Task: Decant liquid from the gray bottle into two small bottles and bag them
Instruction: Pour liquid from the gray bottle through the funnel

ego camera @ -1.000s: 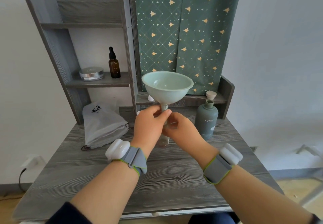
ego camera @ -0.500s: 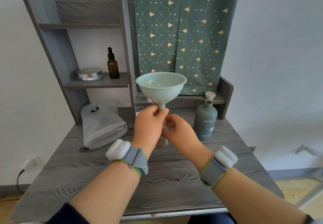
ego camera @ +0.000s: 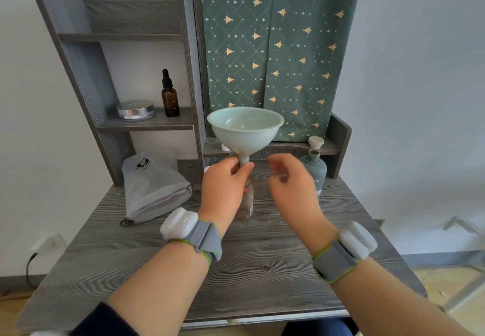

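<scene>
head view: the left hand [ego camera: 225, 191] pinches the stem of a pale green funnel [ego camera: 245, 128] between thumb and fingers; this grip is pressed onto the stem just below the bowl. the funnel stands upright, with its stem entering the neck of a small clear bottle [ego camera: 246, 202]. the small bottle stands on the gray wood-grain worktop [ego camera: 262, 270], near its middle, and is partly hidden behind the left hand.

the right hand [ego camera: 291, 181] hovers just to the right of the funnel stem, apart from it. its fingers are loosely curled and parted, and its grip holds nothing. the hand is motion-blurred, so finer finger detail cannot be told.

the gray bottle [ego camera: 316, 167] stands upright on the worktop behind the right hand, partly covered by it. its neck is uncapped. a light-coloured cap [ego camera: 316, 142] rests on the low shelf just behind and above it.

a gray drawstring bag [ego camera: 154, 188] lies flat on the worktop to the left of the small bottle, well apart from both hands.

on the left shelf unit [ego camera: 86, 55], an amber dropper bottle [ego camera: 170, 95] stands beside a round silver tin [ego camera: 135, 110]. green patterned paper [ego camera: 275, 47] hangs on the wall behind the funnel. each wrist carries a gray band with a white module.
</scene>
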`<state>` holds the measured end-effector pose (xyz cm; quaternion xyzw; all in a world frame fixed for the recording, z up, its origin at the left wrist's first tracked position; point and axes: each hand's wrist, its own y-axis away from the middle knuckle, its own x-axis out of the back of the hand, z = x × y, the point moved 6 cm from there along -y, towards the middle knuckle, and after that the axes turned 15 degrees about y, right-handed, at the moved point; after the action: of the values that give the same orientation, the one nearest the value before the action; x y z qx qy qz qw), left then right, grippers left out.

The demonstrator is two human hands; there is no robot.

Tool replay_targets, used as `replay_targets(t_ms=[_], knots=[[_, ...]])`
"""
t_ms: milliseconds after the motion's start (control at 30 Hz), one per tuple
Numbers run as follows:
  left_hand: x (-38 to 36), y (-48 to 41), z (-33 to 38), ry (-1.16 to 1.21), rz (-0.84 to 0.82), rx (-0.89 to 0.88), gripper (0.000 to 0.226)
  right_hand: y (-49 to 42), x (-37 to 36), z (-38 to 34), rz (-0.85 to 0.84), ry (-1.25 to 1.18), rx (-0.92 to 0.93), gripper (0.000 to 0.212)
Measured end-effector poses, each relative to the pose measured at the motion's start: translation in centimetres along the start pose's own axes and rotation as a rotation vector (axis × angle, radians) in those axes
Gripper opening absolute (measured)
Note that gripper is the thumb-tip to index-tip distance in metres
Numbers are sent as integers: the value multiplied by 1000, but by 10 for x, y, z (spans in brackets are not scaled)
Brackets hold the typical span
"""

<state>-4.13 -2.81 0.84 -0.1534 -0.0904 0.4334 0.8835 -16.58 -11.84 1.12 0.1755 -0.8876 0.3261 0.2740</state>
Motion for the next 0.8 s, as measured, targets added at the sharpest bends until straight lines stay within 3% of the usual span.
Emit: replay_targets(t_ms=[233, 467, 700, 800], knots=[[0, -1, -3, 8, 1, 3, 17, -8, 55, 8, 413, 219, 152, 31], [0, 1, -1, -14, -9, -10, 14, -14, 35, 66, 140, 136, -199, 77], [0, 1, 0, 4, -18, -6, 8, -11, 20, 83, 96, 43, -267, 88], [0, 1, 0, 7, -13, -7, 8, -11, 14, 92, 73, 15, -326, 84]])
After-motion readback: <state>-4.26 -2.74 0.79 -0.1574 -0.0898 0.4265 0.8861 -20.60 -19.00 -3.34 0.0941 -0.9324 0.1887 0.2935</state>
